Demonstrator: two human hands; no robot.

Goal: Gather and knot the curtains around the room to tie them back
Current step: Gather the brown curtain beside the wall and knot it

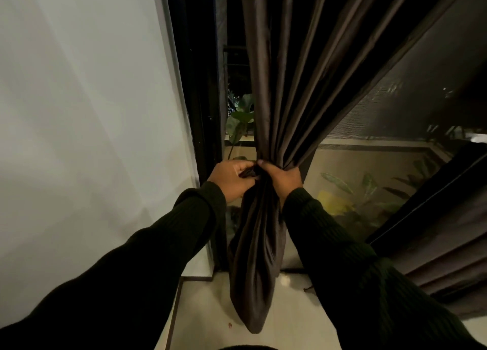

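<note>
A dark brown curtain [287, 72] hangs from above and is drawn into a tight bunch at mid-height. Below the bunch its lower part [255, 257] hangs as a loose folded sack just above the floor. My left hand [232, 179] grips the fabric at the left of the bunch, fingers curled into the folds. My right hand [280, 177] holds the bunch from the right, thumb and fingers wrapped round it. Both hands touch each other at the gathered point. Whether a knot sits under the hands is hidden.
A white wall [87, 112] fills the left. A black window frame [203, 99] stands behind the curtain, with dark glass [395, 112] and plants [239, 123] outside. Another dark curtain [453, 231] hangs at the right. Pale floor tiles [208, 310] lie below.
</note>
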